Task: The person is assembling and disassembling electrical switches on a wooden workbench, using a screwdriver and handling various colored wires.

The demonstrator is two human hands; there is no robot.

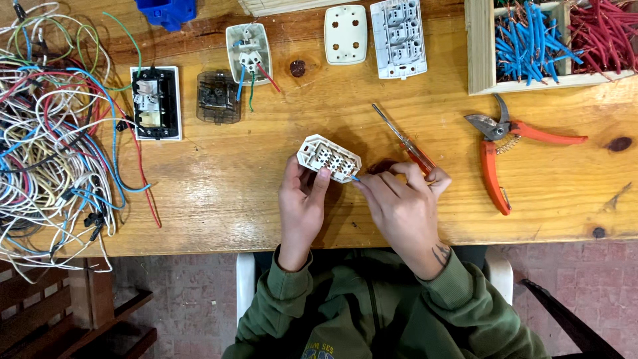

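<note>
Head view: the left hand (pixel 300 203) grips a white plastic socket module (pixel 329 158) from below, thumb and fingers curled against its near edge, holding it tilted just above the pale wooden workbench (pixel 266 193) near the front middle; the right hand (pixel 401 199) meets the module's right corner, its thumb and forefinger pressed together on a short blue wire end (pixel 356 178) there; the other fingers of that hand fold around the orange handle of a slim screwdriver (pixel 404 141), whose metal shaft points away up the bench; both forearms wear olive green sleeves (pixel 425 306).

To the right lie orange-handled pruning shears (pixel 505 143), jaws apart, well clear of the hands; behind them a wooden box (pixel 480 53) holds cut blue and red wire pieces in separate compartments; along the far edge sit a cream cover plate (pixel 345 34) and a grey-white socket back (pixel 399 36); further left are a wired switch insert (pixel 248 53), a clear smoky module (pixel 218 97) and a black-and-white switch frame (pixel 156 103); a loose tangle of multicoloured wires (pixel 53 133) covers the left end.
</note>
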